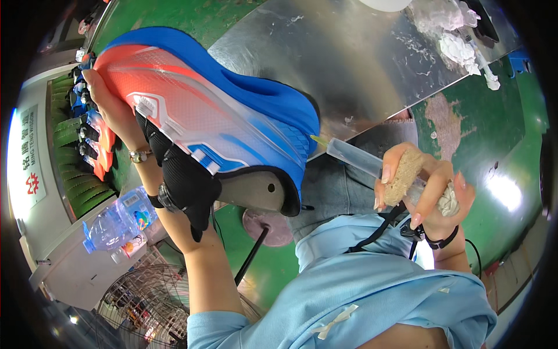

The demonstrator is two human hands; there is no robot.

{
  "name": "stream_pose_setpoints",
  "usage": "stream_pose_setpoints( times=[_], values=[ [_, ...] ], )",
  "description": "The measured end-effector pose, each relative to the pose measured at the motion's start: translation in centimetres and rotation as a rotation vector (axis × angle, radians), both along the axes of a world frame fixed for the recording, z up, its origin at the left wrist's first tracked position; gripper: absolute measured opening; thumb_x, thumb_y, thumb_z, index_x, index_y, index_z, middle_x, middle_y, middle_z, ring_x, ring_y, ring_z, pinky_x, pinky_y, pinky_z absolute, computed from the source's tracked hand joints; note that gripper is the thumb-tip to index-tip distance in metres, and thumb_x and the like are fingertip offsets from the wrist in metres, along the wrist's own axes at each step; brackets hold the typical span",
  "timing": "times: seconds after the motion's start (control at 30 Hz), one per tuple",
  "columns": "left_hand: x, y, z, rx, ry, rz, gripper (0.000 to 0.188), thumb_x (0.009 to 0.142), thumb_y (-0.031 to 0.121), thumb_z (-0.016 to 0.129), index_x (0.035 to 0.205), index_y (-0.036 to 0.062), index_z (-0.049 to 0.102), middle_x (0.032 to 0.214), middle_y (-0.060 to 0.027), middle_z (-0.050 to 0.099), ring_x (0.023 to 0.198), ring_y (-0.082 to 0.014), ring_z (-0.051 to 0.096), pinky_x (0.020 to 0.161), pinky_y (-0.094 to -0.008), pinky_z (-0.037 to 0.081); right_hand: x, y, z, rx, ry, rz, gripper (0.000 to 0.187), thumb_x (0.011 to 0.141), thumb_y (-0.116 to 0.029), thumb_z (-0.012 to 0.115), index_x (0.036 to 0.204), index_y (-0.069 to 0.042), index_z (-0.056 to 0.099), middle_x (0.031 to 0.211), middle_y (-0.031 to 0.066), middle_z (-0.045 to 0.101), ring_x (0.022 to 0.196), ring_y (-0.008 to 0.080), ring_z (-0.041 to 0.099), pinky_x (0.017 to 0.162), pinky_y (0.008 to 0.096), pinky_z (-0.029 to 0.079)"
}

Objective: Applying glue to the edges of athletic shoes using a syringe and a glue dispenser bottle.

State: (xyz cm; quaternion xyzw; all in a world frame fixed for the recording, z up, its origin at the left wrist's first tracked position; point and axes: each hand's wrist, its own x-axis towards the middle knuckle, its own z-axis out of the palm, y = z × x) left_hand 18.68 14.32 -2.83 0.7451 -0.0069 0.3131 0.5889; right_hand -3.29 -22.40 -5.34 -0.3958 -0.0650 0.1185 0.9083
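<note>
A running shoe (197,107) with an orange, white and blue upper, black laces and a thick blue sole lies on its side in the air, its collar opening toward me. My left hand (107,102) is closed round its toe end, partly hidden behind the shoe. In my right hand (436,186) is a clear plastic syringe (354,157) with a yellowish tapered tip. That tip points at the shoe's heel, by the blue sole; whether it touches I cannot tell. The same hand also holds a rough tan block (404,177) and a crumpled white tissue (448,200).
A shiny metal table (360,52) spans the far side, with crumpled tissues (456,52) and plastic at its right corner. To the left, more shoes (96,139) line a green conveyor (75,180). A water bottle (116,224), a floor fan (145,302) and a round stool (261,224) are nearer.
</note>
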Motion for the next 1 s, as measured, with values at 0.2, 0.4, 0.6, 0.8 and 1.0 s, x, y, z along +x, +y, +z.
stream_pose_setpoints(
  times=[0.2, 0.4, 0.6, 0.8, 1.0],
  values=[
    [-1.4, 2.8, -4.0, 0.028, 0.162, 0.002, 0.044, 0.091, 0.037, 0.056, 0.109, -0.0032, 0.061, 0.102, -0.0114, 0.063, 0.085, -0.0169, 0.062, 0.074, -0.0279, 0.049, 0.3, 0.2, 0.1, -0.107, -0.090, 0.013, 0.068, 0.094, -0.049, 0.025, 0.067, -0.004, 0.066, 0.111, 0.0313, 0.051, 0.090, 0.0351, 0.059, 0.083, 0.0432, 0.044],
    [-4.8, 4.8, -5.1, 0.062, 0.351, -0.015, 0.042, 0.090, 0.034, 0.060, 0.108, -0.0035, 0.062, 0.099, -0.0115, 0.065, 0.081, -0.0170, 0.064, 0.071, -0.0268, 0.050, 1.4, 2.1, -0.5, -0.172, -0.249, -0.046, 0.060, 0.096, -0.038, 0.026, 0.070, 0.001, 0.061, 0.114, 0.0333, 0.049, 0.089, 0.0337, 0.058, 0.081, 0.0415, 0.045],
    [-15.1, 4.6, -2.8, -0.264, 0.612, 0.217, 0.030, 0.090, 0.032, 0.061, 0.090, 0.0028, 0.064, 0.075, -0.0029, 0.064, 0.064, -0.0110, 0.062, 0.055, -0.0216, 0.050, 2.0, 3.8, -1.2, -0.178, -0.278, -0.129, 0.060, 0.099, -0.032, 0.021, 0.069, 0.005, 0.058, 0.117, 0.0330, 0.048, 0.088, 0.0330, 0.058, 0.081, 0.0395, 0.046],
    [-25.0, 1.6, -1.4, -0.485, 0.856, 0.083, 0.030, 0.095, 0.027, 0.053, 0.100, -0.0017, 0.060, 0.087, -0.0068, 0.065, 0.071, -0.0127, 0.065, 0.060, -0.0250, 0.055, 1.6, 4.3, -1.4, -0.040, -0.181, -0.142, 0.057, 0.099, -0.031, 0.020, 0.075, 0.006, 0.056, 0.106, 0.0301, 0.050, 0.087, 0.0336, 0.058, 0.081, 0.0405, 0.045],
    [-29.5, -2.3, -4.0, -0.784, 0.958, -0.368, 0.040, 0.088, 0.018, 0.063, 0.118, -0.0068, 0.051, 0.104, -0.0101, 0.064, 0.092, -0.0167, 0.064, 0.081, -0.0308, 0.053, 0.4, 4.7, -1.1, 0.027, -0.115, -0.135, 0.054, 0.100, -0.029, 0.019, 0.081, 0.007, 0.055, 0.095, 0.0272, 0.052, 0.087, 0.0342, 0.057, 0.081, 0.0416, 0.045]
  ],
)
